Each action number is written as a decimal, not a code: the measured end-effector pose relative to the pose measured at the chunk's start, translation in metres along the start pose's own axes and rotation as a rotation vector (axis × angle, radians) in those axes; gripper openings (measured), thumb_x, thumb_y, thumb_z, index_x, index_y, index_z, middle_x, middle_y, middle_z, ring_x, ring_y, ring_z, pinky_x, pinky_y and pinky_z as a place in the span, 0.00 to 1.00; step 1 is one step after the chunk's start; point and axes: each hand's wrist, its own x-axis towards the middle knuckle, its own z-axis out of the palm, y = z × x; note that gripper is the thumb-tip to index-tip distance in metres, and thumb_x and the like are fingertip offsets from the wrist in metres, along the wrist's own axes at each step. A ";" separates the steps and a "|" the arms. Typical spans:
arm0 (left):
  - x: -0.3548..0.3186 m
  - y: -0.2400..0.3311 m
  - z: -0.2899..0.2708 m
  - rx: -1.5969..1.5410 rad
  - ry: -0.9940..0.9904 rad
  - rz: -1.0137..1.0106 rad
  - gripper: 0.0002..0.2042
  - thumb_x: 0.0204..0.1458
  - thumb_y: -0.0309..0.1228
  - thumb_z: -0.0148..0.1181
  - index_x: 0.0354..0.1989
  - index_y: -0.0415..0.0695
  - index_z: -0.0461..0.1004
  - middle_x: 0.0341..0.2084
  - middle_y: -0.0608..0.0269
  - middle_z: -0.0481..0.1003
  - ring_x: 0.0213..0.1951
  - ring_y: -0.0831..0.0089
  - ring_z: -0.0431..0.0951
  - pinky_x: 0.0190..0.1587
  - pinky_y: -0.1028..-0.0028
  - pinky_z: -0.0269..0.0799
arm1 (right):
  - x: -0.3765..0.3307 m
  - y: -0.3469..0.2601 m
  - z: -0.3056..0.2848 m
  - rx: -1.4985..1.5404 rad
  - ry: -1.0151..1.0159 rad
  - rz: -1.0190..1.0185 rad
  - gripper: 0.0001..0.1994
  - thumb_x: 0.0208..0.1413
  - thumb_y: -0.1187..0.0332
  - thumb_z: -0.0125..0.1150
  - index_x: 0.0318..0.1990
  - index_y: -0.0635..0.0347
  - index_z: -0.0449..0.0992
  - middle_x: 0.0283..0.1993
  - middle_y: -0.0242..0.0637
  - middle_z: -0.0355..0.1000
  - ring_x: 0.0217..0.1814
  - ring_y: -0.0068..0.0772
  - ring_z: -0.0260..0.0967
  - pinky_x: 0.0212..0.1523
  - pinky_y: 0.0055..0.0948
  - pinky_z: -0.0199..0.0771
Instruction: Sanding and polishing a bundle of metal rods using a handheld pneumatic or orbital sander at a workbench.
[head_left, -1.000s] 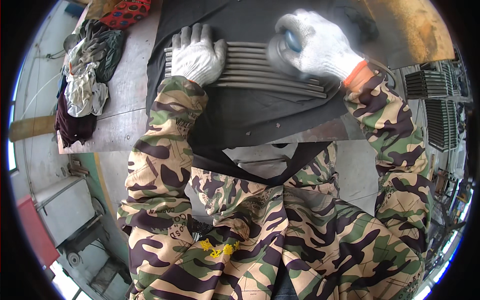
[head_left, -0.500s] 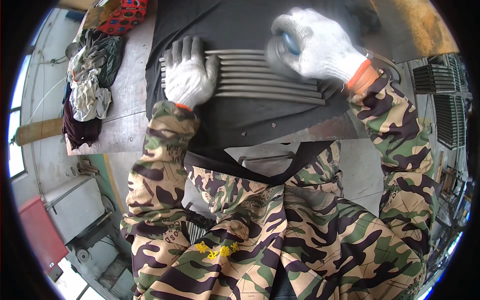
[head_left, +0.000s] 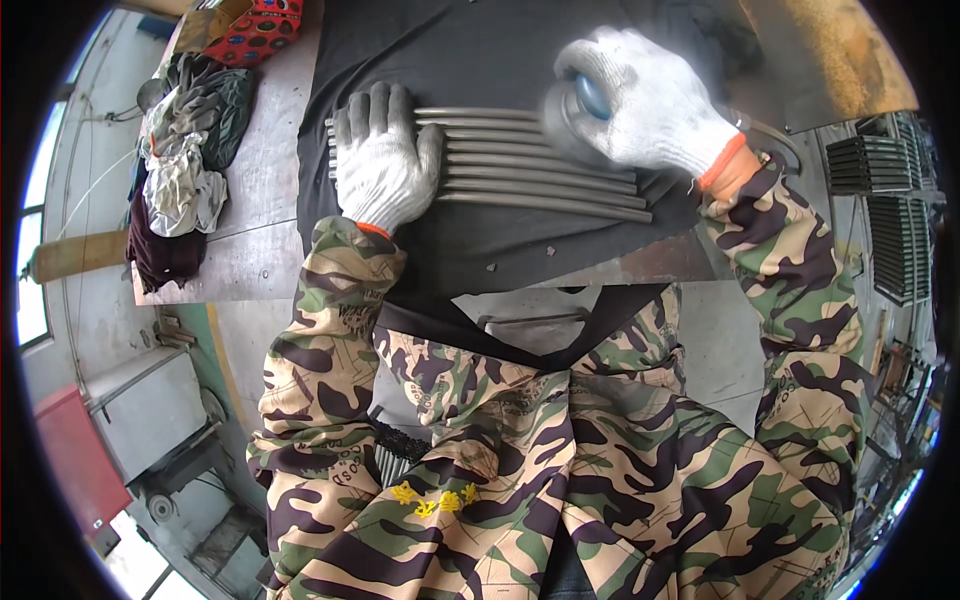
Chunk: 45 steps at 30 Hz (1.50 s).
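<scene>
The left hand lies flat, fingers slightly spread, over the metal rods on the black cloth; the right hand curls round a blue-topped palm tool (probably a sander, its rim blurred); best to pin the row firmly, tool level, clear of those fingers.

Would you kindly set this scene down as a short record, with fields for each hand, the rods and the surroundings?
Left hand: gloved, laid flat across the rods near their left ends
Right hand: gloved, gripping a tool with a blue part, its lower part blurred
Rods: grey, side by side on black cloth
Left of cloth: rags heaped on the table
Far right: stacked dark bars
</scene>
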 end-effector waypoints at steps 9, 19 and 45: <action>0.020 -0.010 0.008 -0.019 -0.105 -0.076 0.32 0.69 0.49 0.49 0.71 0.34 0.69 0.70 0.40 0.70 0.71 0.39 0.66 0.75 0.43 0.56 | -0.001 -0.007 -0.002 0.018 -0.042 0.035 0.13 0.58 0.60 0.65 0.50 0.48 0.80 0.45 0.41 0.77 0.52 0.50 0.78 0.53 0.47 0.81; 0.019 -0.009 0.029 0.015 0.143 -0.011 0.24 0.63 0.46 0.54 0.56 0.36 0.74 0.53 0.47 0.76 0.59 0.47 0.73 0.66 0.47 0.64 | -0.029 -0.014 -0.007 0.057 -0.056 -0.022 0.13 0.59 0.59 0.67 0.50 0.48 0.80 0.45 0.40 0.76 0.51 0.49 0.78 0.52 0.46 0.81; -0.006 0.002 0.003 -0.010 0.125 -0.030 0.24 0.59 0.46 0.59 0.54 0.37 0.75 0.54 0.49 0.76 0.59 0.48 0.72 0.68 0.45 0.62 | -0.019 -0.008 -0.006 0.014 -0.114 0.061 0.16 0.58 0.58 0.68 0.52 0.48 0.80 0.47 0.42 0.78 0.53 0.50 0.78 0.55 0.45 0.80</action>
